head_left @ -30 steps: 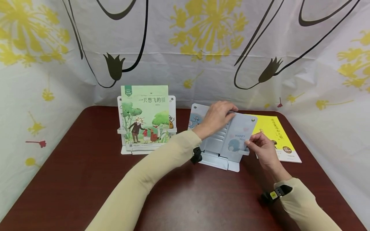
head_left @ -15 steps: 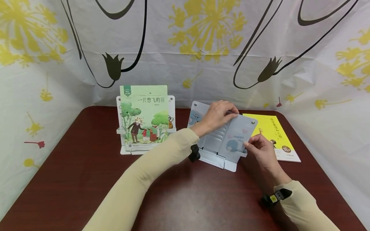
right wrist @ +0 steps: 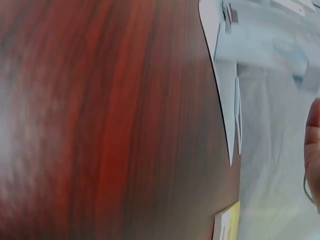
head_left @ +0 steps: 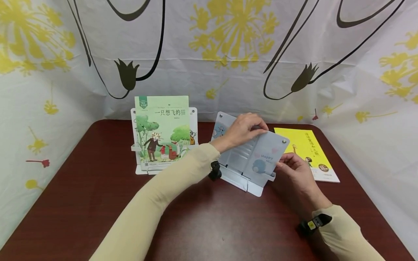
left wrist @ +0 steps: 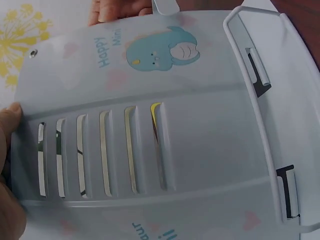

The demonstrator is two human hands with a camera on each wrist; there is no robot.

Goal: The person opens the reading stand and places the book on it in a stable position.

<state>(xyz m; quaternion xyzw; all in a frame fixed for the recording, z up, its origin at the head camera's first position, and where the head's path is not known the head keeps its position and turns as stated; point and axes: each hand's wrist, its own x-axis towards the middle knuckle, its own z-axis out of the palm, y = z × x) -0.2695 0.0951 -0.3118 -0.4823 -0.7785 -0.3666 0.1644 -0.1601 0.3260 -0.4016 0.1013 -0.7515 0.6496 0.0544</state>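
A pale blue metal book stand (head_left: 264, 156) leans back on its base right of the table's middle, turned at an angle. My left hand (head_left: 241, 130) grips its top edge; in the left wrist view, the thumb (left wrist: 10, 115) lies over the front of the panel. At the stand's right edge my right hand (head_left: 297, 174) pinches the side just above the small page clip (head_left: 271, 177). Slots, a blue dinosaur print and "Happy" lettering show on the front panel. The right wrist view catches the stand's base (right wrist: 222, 95) edge-on and part of my right hand (right wrist: 313, 155).
On the left, a green picture book (head_left: 163, 134) stands upright in a white book stand (head_left: 194, 121). A yellow book (head_left: 313, 145) lies flat behind my right hand. The dark red table (head_left: 202, 224) backs onto a patterned cloth (head_left: 183, 83).
The pale blue stand has turned, its right side swinging towards me and to the left, its left side going back. Both hands keep their hold on it.
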